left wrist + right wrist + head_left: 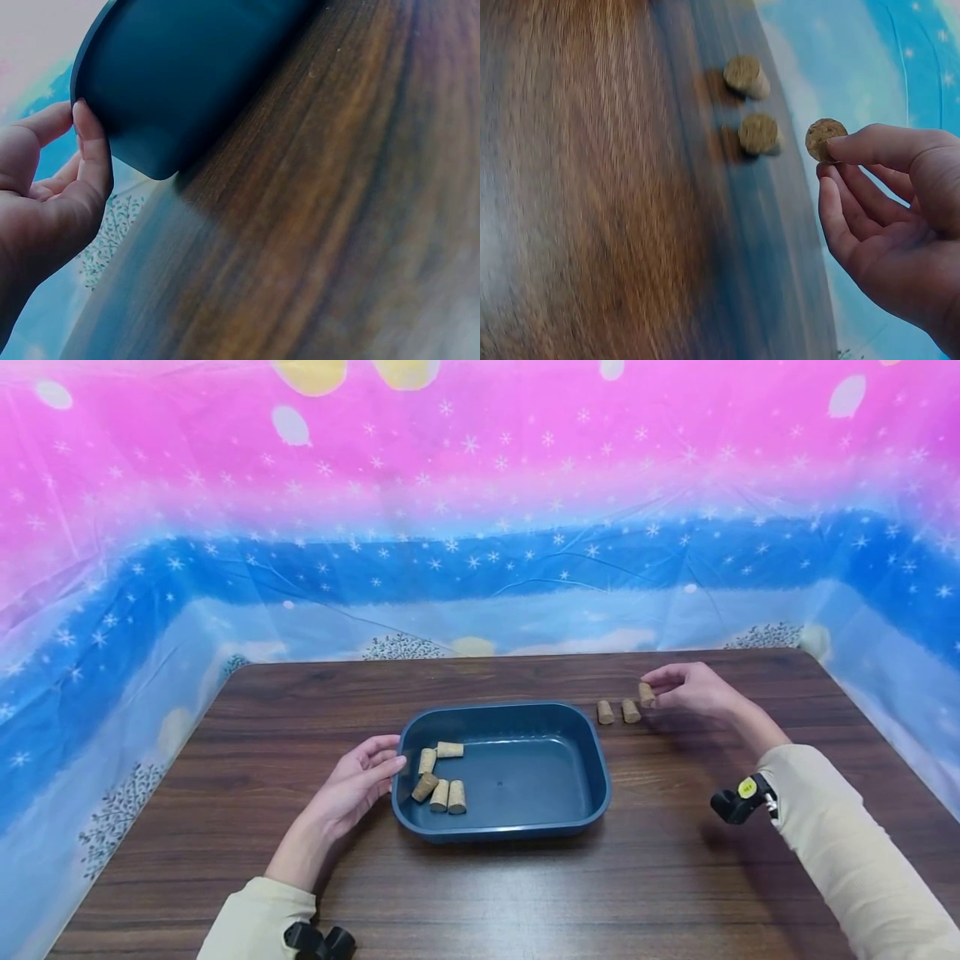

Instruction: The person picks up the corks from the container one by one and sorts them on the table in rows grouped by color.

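Note:
My right hand (693,689) pinches a cork (826,140) between thumb and fingers, at the far right of the table. Two more corks, one (605,712) nearer the tray and one (630,711) beside the held cork, lie on the wood. At the left end of a dark blue plastic tray (500,837), my left hand (358,789) grips the rim with thumb and fingers, as the left wrist view also shows. Several corks (457,797) lie inside the tray, grouped toward its left side.
The dark wood-grain table (480,902) has its back edge close behind the loose corks. A printed pink and blue cloth (480,560) hangs around the back and sides. Black wrist cameras sit on both sleeves.

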`<state>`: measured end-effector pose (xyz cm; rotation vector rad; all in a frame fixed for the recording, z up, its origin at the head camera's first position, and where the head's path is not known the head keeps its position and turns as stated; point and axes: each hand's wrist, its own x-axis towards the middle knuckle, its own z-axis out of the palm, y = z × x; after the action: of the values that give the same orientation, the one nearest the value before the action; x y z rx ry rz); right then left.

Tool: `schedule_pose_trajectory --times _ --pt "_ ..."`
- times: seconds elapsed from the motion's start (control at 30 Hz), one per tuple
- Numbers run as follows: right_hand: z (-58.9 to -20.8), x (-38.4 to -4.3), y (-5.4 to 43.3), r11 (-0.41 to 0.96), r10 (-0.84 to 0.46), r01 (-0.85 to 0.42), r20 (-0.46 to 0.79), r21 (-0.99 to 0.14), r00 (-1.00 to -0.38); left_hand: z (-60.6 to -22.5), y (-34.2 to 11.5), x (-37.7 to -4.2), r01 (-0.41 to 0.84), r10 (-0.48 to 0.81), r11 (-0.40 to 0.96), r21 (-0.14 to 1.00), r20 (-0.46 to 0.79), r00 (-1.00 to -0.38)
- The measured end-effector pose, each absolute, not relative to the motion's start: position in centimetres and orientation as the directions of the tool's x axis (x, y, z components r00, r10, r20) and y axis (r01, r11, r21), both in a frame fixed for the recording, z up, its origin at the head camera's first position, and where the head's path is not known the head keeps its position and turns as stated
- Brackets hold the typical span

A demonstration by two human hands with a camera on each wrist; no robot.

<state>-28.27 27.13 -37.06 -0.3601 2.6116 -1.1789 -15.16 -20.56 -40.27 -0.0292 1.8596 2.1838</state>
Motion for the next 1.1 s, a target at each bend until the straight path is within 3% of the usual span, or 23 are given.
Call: schedule_pose_trajectory --times 0.43,0.83,1.1 --pt "-39.3 -28.8 29.0 0.639 -0.317 -0.052 -0.201 -0.767 -0.927 -40.3 -20.6 -15.2 -0.227 0.187 -0.131 0.965 -0.201 -0.962" --pt "-40.4 -28.4 29.5 0.562 -0.317 -0.028 -0.183 -0.827 -0.931 -40.5 -20.5 -15.1 -0.217 0.187 -0.132 0.967 -0.19 -0.964" --pt "-40.5 -28.4 29.6 0.585 -0.293 -0.015 -0.195 -0.811 -0.936 -40.5 -20.5 -15.1 -0.214 0.192 -0.134 0.967 -0.187 -0.963"
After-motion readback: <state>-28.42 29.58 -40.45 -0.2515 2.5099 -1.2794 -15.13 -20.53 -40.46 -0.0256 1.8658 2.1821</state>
